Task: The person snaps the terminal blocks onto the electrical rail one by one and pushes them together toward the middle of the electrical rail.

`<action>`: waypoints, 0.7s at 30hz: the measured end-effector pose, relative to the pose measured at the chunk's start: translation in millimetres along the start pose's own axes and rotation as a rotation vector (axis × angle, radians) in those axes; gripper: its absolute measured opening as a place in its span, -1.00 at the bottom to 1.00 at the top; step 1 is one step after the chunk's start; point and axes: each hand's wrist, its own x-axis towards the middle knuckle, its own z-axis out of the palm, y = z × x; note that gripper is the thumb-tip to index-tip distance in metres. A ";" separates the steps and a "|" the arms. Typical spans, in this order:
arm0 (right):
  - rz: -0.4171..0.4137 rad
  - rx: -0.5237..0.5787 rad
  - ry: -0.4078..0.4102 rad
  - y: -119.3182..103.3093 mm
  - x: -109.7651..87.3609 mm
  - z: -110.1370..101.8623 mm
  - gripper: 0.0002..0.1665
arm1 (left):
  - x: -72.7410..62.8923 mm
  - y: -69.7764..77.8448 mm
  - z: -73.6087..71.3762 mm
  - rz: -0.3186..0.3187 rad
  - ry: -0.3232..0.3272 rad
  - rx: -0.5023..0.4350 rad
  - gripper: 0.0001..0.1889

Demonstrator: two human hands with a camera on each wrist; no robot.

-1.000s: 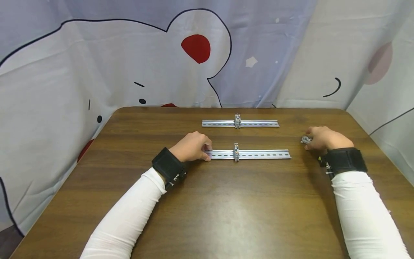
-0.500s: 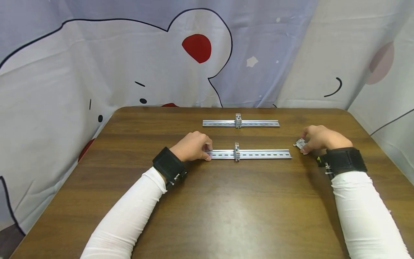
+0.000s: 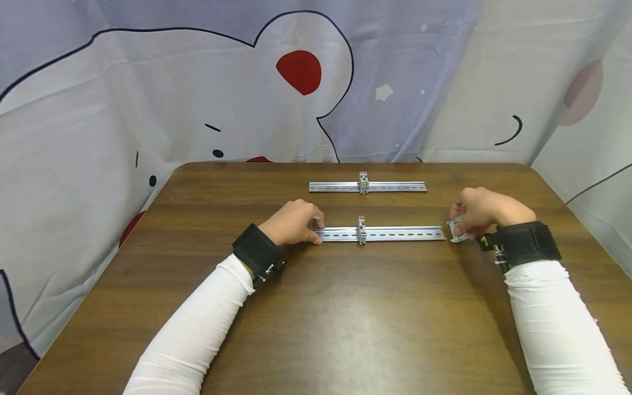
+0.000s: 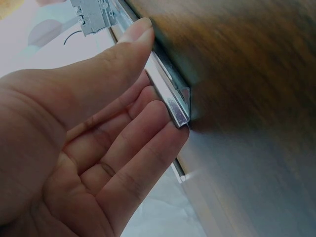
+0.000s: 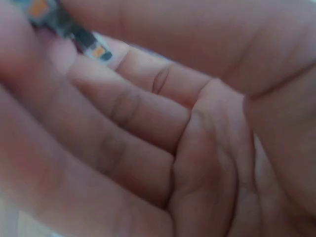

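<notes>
My left hand (image 3: 293,224) pinches the left end of the near slotted metal DIN rail (image 3: 400,233) between thumb and fingers. A narrow grey terminal block (image 3: 362,230) stands clipped across that rail left of its middle; the left wrist view also catches a grey block (image 4: 94,17) at its top edge. Just off the rail's right end, my right hand (image 3: 487,209) pinches a loose grey terminal block (image 3: 456,230), its broad side turned to the head camera. Orange spots show on this block (image 5: 101,51) in the right wrist view, where fingers hide most of it.
Farther back on the brown wooden table (image 3: 316,312) lies a second DIN rail (image 3: 400,187), parallel to the near one, with grey terminal blocks (image 3: 364,183) standing on it. A printed curtain (image 3: 163,93) hangs directly behind the table's far edge.
The right hand has drawn the loose terminal block left and nearer, to beside the rail's right end, and the block has turned. My left hand and both rails have stayed put.
</notes>
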 end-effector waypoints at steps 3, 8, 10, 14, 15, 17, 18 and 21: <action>-0.009 0.026 -0.016 -6.6 -0.3 1.9 -0.63 | -0.1 -0.3 0.2 -0.001 0.000 0.000 -0.75; -0.017 0.041 -0.016 -13.1 2.8 5.6 -0.63 | -0.3 0.2 0.4 -0.002 0.003 -0.001 -0.75; -0.013 0.044 -0.014 -14.8 3.8 6.9 -0.64 | -0.1 0.5 0.5 0.001 0.003 0.000 -0.75; -0.011 0.028 0.012 -18.6 4.7 9.2 -0.71 | 0.3 1.4 0.1 0.001 0.001 0.002 -0.76; -0.015 0.022 0.022 -19.8 5.0 9.9 -0.73 | 0.5 1.6 0.1 0.000 0.000 0.004 -0.76; -0.028 -0.003 0.045 -22.8 5.6 11.2 -0.80 | 0.6 1.6 0.1 -0.002 -0.002 0.007 -0.76; -0.036 -0.018 0.058 -24.5 5.9 11.9 -0.82 | 0.6 1.5 0.1 -0.002 -0.003 0.010 -0.76; -0.049 -0.059 0.091 -29.0 8.1 13.8 -0.84 | -0.1 0.7 0.1 -0.001 0.001 0.018 -0.77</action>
